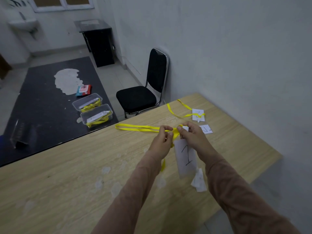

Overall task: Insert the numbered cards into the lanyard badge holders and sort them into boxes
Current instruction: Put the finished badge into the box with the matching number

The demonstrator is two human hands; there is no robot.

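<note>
1. Badge holder with a card marked "1" hangs between both hands over the wooden table, right of its middle, its lower end down near the tabletop.
2. The left hand has its fingers curled, pinching the yellow lanyard just beside the top of the badge holder.
3. The right hand pinches the top end of the holder, where a small white piece shows between its fingertips.
4. From the hands, the lanyard's loop runs off to the left and lies flat on the table, reaching toward the far edge.
5. Far right, a second lanyard lies on the table, its end across a numbered card; a loose card sits just nearer, partly behind the right hand.
6. A crumpled paper lies on the table, just beside the holder's lower end.
7. Over on the left, on a dark surface, two clear boxes stand side by side, the far box and the near box, each with a yellow strap and a card inside.
8. A black chair stands by the far wall.
</note>
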